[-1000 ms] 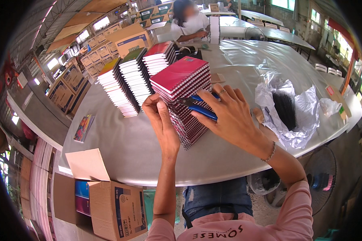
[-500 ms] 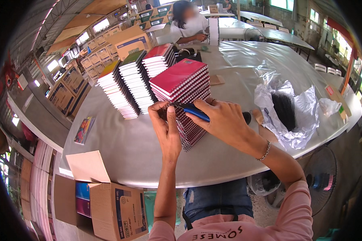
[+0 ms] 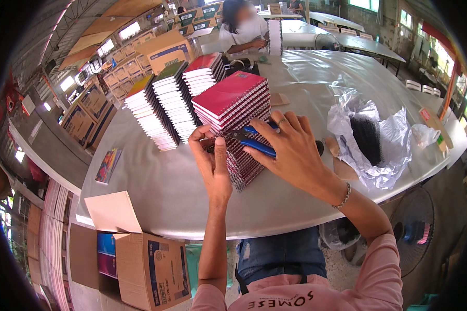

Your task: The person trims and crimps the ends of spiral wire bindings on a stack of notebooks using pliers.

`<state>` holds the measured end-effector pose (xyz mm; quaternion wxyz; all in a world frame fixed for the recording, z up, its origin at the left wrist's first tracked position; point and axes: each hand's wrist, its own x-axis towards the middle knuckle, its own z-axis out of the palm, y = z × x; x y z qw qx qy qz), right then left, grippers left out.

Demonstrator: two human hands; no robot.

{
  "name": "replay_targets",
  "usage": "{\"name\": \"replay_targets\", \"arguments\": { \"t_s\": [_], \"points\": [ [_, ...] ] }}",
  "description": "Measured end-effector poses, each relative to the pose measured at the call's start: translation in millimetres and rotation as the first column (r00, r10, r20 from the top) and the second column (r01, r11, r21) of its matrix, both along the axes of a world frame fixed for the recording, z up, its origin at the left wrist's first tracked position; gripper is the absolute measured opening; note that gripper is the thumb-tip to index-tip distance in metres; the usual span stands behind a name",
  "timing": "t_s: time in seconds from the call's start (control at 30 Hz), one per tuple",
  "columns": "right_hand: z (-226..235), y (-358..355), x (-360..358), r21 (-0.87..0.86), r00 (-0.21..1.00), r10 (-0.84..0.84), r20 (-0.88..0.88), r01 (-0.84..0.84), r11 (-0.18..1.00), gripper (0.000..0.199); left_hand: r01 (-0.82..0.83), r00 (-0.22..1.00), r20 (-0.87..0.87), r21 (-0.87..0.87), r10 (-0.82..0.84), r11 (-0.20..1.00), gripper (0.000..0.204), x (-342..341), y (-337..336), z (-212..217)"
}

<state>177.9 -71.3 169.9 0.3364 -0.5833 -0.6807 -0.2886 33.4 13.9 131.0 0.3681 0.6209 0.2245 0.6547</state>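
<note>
Right hand (image 3: pixel 290 150) grips blue-handled pliers (image 3: pixel 251 141) against red notebook stack (image 3: pixel 237 122) on bench (image 3: pixel 306 83); left hand (image 3: pixel 213 163) braces stack, open.

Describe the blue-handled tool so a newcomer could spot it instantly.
Start at the big grey table, then the red spiral notebook stack at its near edge. The pliers lie against that stack's side under the right hand: the only blue-handled thing there.
</note>
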Motion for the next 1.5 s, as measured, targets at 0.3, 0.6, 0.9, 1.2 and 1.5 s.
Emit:
{"name": "replay_targets", "arguments": {
  "t_s": [0.3, 0.6, 0.9, 1.2, 1.5],
  "points": [
    [4.4, 2.8, -7.8, -0.163, 0.987, 0.023, -0.159, -0.049, 0.985, 0.034, -0.011, 0.999, -0.039, 0.013, 0.011, 1.0, 0.025, 0.9, 1.8, -5.0],
    [-6.0, -4.6, -4.3, -0.069, 0.99, 0.022, -0.142, -0.032, 0.997, 0.035, 0.034, 0.99, 0.137, -0.091, -0.021, 0.995, 0.027, 2.3, 7.9, -11.2],
    [-10.0, 1.4, -8.4, -0.037, 0.99, 0.058, -0.131, -0.064, 0.997, 0.039, 0.043, 0.999, -0.005, -0.04, -0.044, 0.998, 0.024, -2.3, 0.2, -16.0],
    [-11.9, -1.5, -11.5, -0.268, 0.966, -0.029, -0.256, -0.042, 0.963, 0.037, -0.012, 1.0, 0.011, -0.091, 0.013, 0.996, 0.025, -1.6, 4.6, -23.0],
    [-21.4, -2.1, -2.2, -0.041, 0.993, 0.01, -0.119, -0.015, 0.999, 0.041, 0.029, 0.998, 0.057, -0.078, -0.025, 0.997, 0.029, 0.7, 5.7, -28.7]
  ]
}}
